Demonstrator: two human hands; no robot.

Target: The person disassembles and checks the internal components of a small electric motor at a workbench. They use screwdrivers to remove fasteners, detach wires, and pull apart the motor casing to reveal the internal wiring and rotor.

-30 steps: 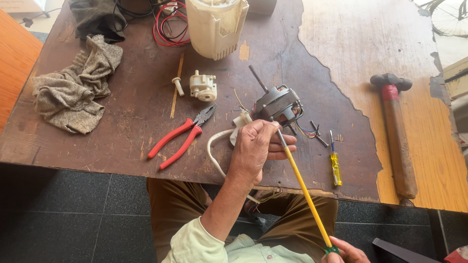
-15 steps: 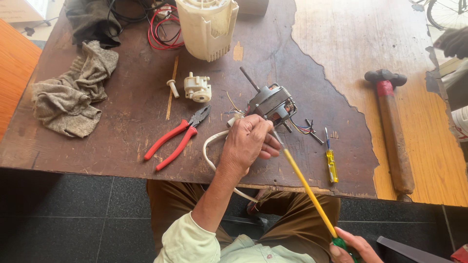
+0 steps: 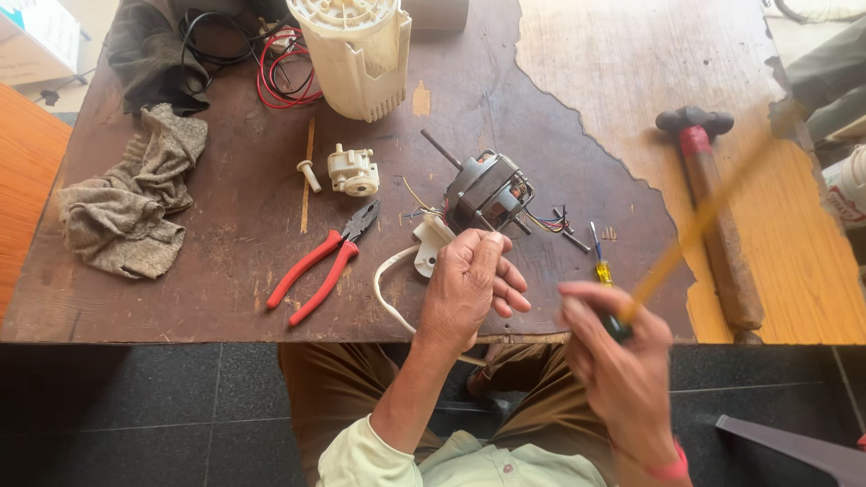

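With our right hand (image 3: 618,361) clamped on the long yellow screwdriver (image 3: 695,230) and our left hand (image 3: 469,284) loosely curled beside the motor (image 3: 483,191) mid-table, a careless swing might snag its thin wires (image 3: 541,221)

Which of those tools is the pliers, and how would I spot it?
On the dark brown wooden table, look left of the person's left hand. The red-handled metal pliers lies there, its handles splayed; nothing else nearby is red and two-legged.

Worn matt wooden table (image 3: 225,271), glossy red plastic-handled pliers (image 3: 320,266) (metal jaws)
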